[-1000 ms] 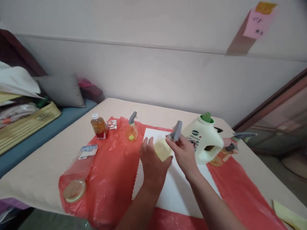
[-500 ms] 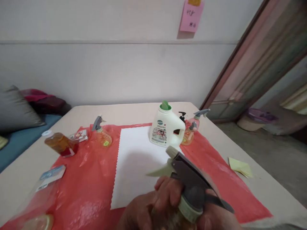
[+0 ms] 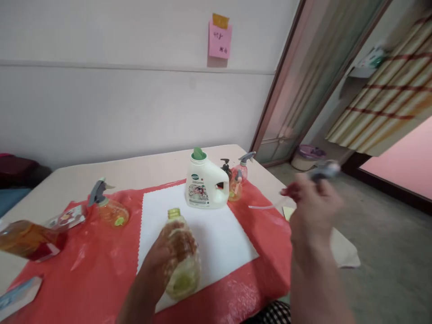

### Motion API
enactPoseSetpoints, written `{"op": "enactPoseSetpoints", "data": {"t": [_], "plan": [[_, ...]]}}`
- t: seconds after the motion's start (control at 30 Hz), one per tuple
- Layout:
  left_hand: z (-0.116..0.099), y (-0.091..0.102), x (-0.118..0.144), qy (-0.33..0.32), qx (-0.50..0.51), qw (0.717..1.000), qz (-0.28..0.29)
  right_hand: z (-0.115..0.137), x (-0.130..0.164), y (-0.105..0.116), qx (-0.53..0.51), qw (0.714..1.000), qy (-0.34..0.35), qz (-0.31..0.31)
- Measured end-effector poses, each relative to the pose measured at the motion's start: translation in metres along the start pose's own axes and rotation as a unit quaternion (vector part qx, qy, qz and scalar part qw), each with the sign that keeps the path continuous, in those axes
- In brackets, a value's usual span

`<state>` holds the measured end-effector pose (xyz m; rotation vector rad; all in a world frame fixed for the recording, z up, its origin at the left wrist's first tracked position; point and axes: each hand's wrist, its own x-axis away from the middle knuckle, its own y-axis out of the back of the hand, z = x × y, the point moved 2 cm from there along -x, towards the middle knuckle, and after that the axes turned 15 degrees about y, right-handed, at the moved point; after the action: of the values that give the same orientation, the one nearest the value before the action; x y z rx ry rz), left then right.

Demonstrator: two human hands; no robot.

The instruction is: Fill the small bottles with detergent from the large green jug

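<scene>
My left hand [image 3: 157, 254] is wrapped round a clear, yellowish spray bottle [image 3: 184, 256] with its neck uncovered, over a white sheet [image 3: 222, 238]. Off to the right, my right hand [image 3: 312, 202] is closed on the trigger spray head [image 3: 326, 172], which is smeared by motion. From it a thin clear dip tube [image 3: 260, 207] sticks out leftward. Beyond the bottle stands a white detergent jug [image 3: 206, 193] with a green piece in its mouth. Another spray bottle [image 3: 113, 212], with its trigger head on, is on the left.
Red plastic [image 3: 101, 270] covers much of the table. An amber liquid bottle [image 3: 25, 238] tilts at the left near a small packet [image 3: 70, 217]. Right of the jug stand a dark pump bottle [image 3: 225, 165] and two spray bottles. Yellow paper [image 3: 286, 211] lies near the table's right edge.
The spray head has come off the bottle and moved right in my right hand, baring its dip tube. My left hand keeps the bottle. The view has turned right.
</scene>
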<state>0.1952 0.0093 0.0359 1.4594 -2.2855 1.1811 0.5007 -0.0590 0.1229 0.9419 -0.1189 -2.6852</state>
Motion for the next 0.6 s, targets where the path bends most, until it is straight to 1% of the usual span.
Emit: {"op": "enactPoseSetpoints", "data": {"t": [0.03,0.07,0.13,0.17,0.27,0.33,0.4,0.47,0.53,0.6], "plan": [[-0.005,0.001,-0.003,-0.025,0.002,1.000,-0.007,-0.018,0.001,-0.010,0.156,0.975,-0.013,0.155],[-0.009,0.003,-0.006,-0.052,-0.002,0.999,-0.018,-0.035,0.005,-0.019,0.203,0.952,-0.031,0.229],[-0.011,0.006,-0.010,-0.097,-0.023,0.994,-0.047,-0.065,0.017,-0.034,0.258,0.914,-0.054,0.308],[-0.011,0.007,-0.012,-0.107,-0.037,0.992,-0.060,-0.076,0.024,-0.041,0.271,0.902,-0.063,0.332],[-0.009,0.013,-0.019,-0.117,-0.050,0.987,-0.094,-0.097,0.042,-0.050,0.296,0.868,-0.079,0.392],[-0.009,0.018,-0.023,-0.129,-0.036,0.984,-0.119,-0.099,0.048,-0.050,0.290,0.857,-0.081,0.418],[-0.011,0.024,-0.027,-0.149,-0.022,0.977,-0.149,-0.090,0.049,-0.050,0.257,0.863,-0.064,0.429],[-0.014,0.031,-0.030,-0.170,-0.010,0.969,-0.177,-0.075,0.050,-0.056,0.187,0.882,-0.027,0.431],[-0.016,0.036,-0.033,-0.188,0.001,0.963,-0.195,-0.058,0.056,-0.071,0.089,0.900,0.009,0.427],[-0.017,0.040,-0.036,-0.200,0.012,0.958,-0.205,-0.045,0.066,-0.094,-0.001,0.912,0.020,0.411]]}}
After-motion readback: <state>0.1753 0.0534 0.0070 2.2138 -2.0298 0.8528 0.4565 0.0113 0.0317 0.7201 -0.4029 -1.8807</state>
